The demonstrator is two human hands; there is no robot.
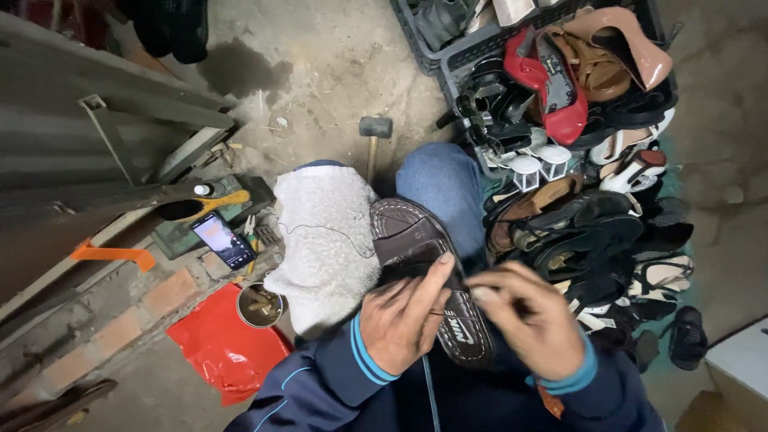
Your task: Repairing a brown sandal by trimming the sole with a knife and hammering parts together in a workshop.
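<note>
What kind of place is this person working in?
Probably an informal shoe-repair spot on a bare concrete floor. A big heap of worn mixed shoes lies beside the person, a wooden-handled hammer rests on the ground, and both hands work on a dark brown stitched sandal across the lap.

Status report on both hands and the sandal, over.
Left hand pinching a needle-like tool against the brown sandal on the lap. Right hand on the sandal's edge, fingers blurred. White fleece cloth under the sandal; shoe pile at the right, clear.
</note>
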